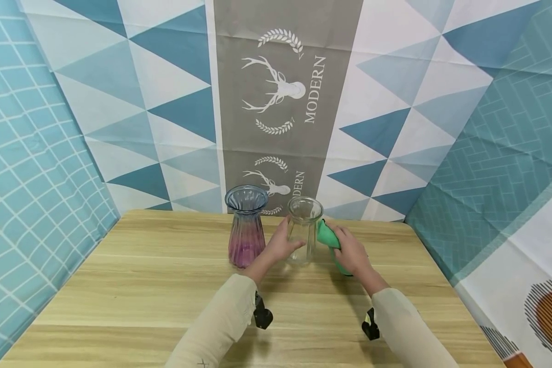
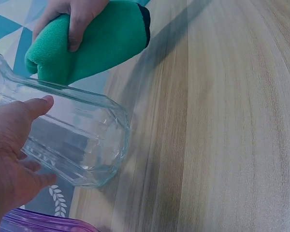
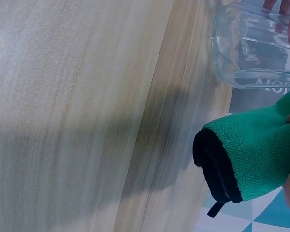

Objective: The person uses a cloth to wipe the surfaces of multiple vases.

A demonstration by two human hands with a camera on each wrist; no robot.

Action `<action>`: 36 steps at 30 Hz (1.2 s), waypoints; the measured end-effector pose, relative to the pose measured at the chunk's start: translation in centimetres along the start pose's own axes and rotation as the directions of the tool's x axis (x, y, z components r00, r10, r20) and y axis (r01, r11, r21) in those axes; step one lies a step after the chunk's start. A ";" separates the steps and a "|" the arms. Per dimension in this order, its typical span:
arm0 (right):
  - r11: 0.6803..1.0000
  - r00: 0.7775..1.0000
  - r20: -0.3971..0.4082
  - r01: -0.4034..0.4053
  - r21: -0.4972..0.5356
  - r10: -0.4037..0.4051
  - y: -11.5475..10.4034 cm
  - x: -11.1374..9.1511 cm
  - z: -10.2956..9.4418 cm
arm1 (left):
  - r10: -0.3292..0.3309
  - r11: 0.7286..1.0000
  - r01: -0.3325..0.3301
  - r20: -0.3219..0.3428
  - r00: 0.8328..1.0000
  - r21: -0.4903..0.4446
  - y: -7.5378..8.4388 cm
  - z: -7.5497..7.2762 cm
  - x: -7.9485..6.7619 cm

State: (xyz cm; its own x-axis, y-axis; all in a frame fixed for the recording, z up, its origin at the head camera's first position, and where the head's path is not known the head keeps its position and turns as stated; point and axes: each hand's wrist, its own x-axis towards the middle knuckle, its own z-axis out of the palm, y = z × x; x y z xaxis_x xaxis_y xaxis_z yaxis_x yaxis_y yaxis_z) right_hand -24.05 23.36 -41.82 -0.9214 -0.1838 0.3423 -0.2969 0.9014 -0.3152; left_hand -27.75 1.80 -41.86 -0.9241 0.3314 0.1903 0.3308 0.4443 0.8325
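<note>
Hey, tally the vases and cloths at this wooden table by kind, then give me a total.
Vases: 2, the clear vase and the blue-and-pink vase
Cloths: 1, the green cloth
Total: 3

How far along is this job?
Done: nothing certain; the blue-purple vase stands unheld, but whether it's wiped can't be told. In hand: the left hand holds the clear vase, the right hand holds the green cloth beside it. Remaining: probably wiping that vase.
</note>
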 end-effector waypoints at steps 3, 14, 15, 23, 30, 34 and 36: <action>1.000 1.000 -0.013 -0.006 0.010 0.006 -0.1 0.1 0.0 | -0.002 1.000 0.002 0.008 1.000 0.011 0.0 -0.1 -0.1; 0.999 0.999 -0.032 -0.003 0.046 0.004 -0.5 0.2 0.2 | -0.031 0.999 0.030 0.043 0.999 0.026 -0.2 -0.3 -0.1; 0.999 1.000 -0.030 -0.002 0.048 0.003 -0.5 0.2 0.2 | -0.029 0.999 0.028 0.044 0.999 0.024 -0.2 -0.4 -0.1; 0.999 1.000 0.003 0.029 0.025 -0.029 -0.3 0.0 0.7 | -0.028 1.000 0.029 0.049 0.998 -0.008 0.0 -0.5 -0.2; 1.000 0.997 0.073 0.020 -0.006 -0.019 0.0 -0.5 1.0 | -0.030 0.998 0.032 0.045 0.999 -0.050 0.2 -0.5 -0.4; 0.997 0.989 0.145 0.040 -0.073 -0.029 0.0 -0.8 1.1 | -0.039 0.999 0.040 0.040 0.998 -0.036 0.3 -0.4 -0.4; 0.994 0.983 0.180 0.047 -0.100 -0.028 0.1 -0.9 1.2 | -0.040 0.998 0.041 0.040 0.998 -0.036 0.2 -0.4 -0.4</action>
State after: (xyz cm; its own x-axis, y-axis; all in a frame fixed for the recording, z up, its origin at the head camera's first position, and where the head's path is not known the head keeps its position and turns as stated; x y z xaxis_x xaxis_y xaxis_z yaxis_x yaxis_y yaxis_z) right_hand -23.54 23.16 -43.23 -0.9429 -0.2765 0.1857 -0.3128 0.9266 -0.2086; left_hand -27.36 1.44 -41.52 -0.9281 0.3465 0.1361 0.2853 0.4274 0.8579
